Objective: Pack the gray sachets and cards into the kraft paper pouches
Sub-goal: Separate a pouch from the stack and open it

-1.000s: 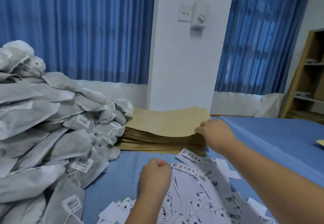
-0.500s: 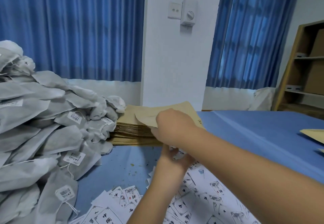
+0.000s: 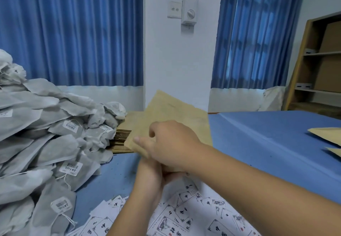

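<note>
- Two hands meet at one kraft pouch (image 3: 177, 110), tilted just above the pouch stack (image 3: 122, 141) — the right hand (image 3: 173, 143) curls its fingers round the near edge.
- Left hand (image 3: 149, 176) sits beneath; its fingers are hidden, so I cannot tell.
- Gray sachets (image 3: 55, 143) heaped left — cards (image 3: 184, 213) scattered nearest.

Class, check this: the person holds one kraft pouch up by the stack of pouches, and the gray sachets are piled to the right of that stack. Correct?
No. The head view shows the gray sachets piled to the left of the stack, not the right. The right hand does hold one kraft pouch up by it.
</note>
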`<act>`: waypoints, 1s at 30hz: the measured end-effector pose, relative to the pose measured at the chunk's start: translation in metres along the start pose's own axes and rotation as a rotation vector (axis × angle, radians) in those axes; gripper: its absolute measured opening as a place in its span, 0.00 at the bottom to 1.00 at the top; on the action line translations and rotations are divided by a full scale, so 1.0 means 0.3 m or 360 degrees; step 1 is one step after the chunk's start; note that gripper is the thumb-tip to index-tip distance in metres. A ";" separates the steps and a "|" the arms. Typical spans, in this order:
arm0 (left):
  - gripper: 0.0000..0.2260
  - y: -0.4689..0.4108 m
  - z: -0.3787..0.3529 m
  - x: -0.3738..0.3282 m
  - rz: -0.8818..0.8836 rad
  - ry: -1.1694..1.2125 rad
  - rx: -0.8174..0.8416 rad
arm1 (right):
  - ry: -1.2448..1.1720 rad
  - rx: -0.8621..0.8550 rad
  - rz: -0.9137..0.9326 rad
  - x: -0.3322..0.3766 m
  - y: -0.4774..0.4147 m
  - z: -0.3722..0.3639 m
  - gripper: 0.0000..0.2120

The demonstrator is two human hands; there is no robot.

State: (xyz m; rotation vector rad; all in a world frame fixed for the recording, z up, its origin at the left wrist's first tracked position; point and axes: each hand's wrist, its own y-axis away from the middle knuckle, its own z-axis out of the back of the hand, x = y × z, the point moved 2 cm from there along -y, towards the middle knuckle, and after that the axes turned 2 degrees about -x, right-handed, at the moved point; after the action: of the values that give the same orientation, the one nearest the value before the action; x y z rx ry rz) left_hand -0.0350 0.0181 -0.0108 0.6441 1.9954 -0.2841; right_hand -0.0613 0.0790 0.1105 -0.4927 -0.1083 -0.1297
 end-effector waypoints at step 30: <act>0.13 0.132 -0.093 0.040 0.0160 -0.0456 0.0448 | -0.1662 0.0202 -0.0771 -0.403 0.276 -0.238 0.28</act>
State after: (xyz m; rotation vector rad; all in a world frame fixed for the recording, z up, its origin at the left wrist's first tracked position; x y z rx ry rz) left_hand -0.0384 0.0674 -0.0049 0.8287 1.6571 -0.5707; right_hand -0.1630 0.1291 -0.0067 -0.3571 -1.2547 -0.3268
